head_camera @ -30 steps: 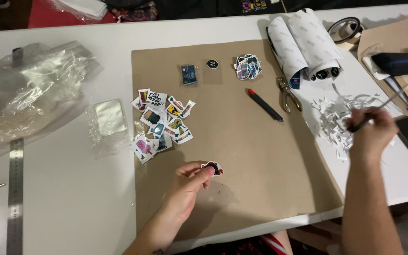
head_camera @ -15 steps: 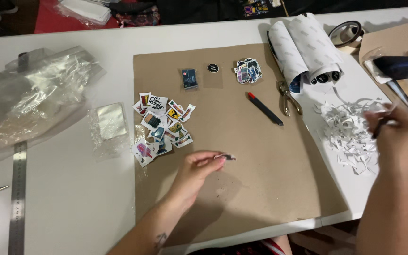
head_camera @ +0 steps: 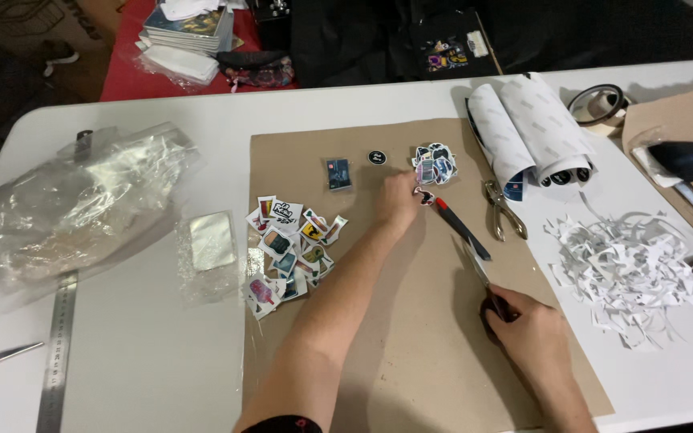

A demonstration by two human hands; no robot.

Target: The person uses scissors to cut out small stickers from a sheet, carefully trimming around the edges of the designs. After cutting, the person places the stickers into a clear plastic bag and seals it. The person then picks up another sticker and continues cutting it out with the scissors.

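Left hand [head_camera: 399,200] pinches a small sticker [head_camera: 425,195] just below the far sticker pile [head_camera: 433,163]. Right hand [head_camera: 527,325] grips scissors [head_camera: 479,273] near the brown paper's [head_camera: 411,345] right edge.

Colourful stickers [head_camera: 290,247] lie heaped at nine o'clock on the brown mat, a smaller pile [head_camera: 433,162] at twelve. Clear bags [head_camera: 74,200] crumple far left on the bench.
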